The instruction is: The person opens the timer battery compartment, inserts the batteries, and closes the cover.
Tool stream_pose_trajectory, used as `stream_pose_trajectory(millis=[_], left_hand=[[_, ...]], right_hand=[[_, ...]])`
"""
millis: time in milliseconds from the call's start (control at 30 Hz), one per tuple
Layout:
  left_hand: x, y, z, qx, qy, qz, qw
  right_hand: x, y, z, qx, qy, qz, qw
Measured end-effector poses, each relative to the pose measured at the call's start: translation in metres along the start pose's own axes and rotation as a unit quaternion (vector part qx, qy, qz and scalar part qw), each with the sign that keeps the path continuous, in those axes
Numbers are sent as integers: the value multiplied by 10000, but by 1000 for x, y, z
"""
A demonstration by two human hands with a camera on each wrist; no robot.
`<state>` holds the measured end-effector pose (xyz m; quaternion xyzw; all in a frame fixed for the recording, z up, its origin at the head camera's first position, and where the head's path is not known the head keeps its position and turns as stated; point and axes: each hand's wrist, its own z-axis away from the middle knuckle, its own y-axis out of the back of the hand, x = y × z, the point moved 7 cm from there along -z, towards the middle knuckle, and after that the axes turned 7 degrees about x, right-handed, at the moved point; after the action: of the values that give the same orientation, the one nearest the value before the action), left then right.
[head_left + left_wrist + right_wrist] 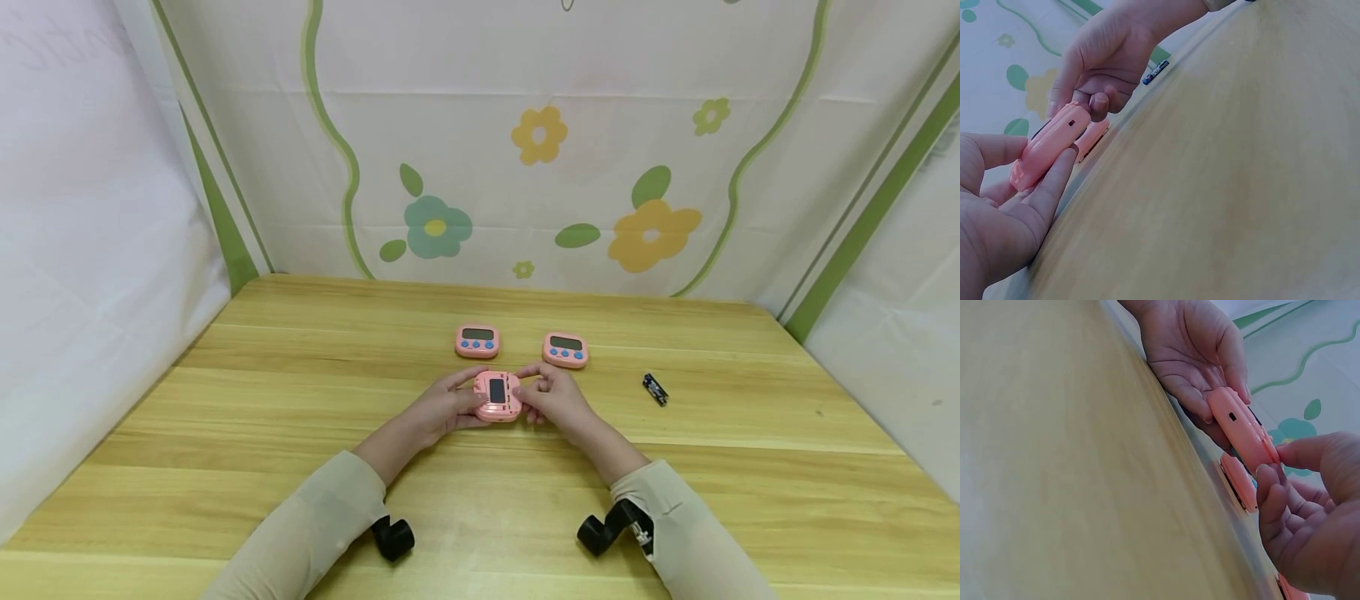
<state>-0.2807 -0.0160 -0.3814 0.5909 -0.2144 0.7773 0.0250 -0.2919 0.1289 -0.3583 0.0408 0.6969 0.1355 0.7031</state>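
A pink digital timer (pixel 512 409) is held up over the table, its back facing up with a dark rectangle in the middle. My left hand (pixel 443 407) grips its left side, thumb on the back and fingers beneath, as the left wrist view shows the timer (pixel 1047 150) edge-on. At the opposite edge, my right hand (pixel 557 401) pinches the timer (pixel 1244 431) between thumb and forefinger, with the other fingers curled in. Beyond the hands lie two more pink timers, one on the left (pixel 477 353) and one on the right (pixel 567 361), with displays and blue buttons upward.
A small dark cylindrical battery (pixel 656 390) lies on the wooden table (pixel 300 517), right of the timers. White fabric with printed flowers (pixel 480 167) stands along the back edge, and plain white sheets (pixel 97 250) rise at the sides. Black wrist mounts (pixel 393 538) hang below the sleeves.
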Motion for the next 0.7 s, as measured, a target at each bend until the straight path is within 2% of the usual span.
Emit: stream_pose_trajectory(millis=[133, 333, 500, 700], left_hand=[[1, -1, 0, 0, -9, -16, 10000], [0, -2, 0, 15, 39, -30, 10000], [0, -3, -1, -13, 10, -43, 10000], [1, -4, 0, -106, -33, -69, 9999]], right_hand=[[3, -1, 0, -144, -97, -168, 9997], [8, -4, 1, -617, -333, -667, 9953], [11, -7, 4, -1018, -619, -1149, 9862], [12, -11, 7, -1662, -702, -1429, 9732]])
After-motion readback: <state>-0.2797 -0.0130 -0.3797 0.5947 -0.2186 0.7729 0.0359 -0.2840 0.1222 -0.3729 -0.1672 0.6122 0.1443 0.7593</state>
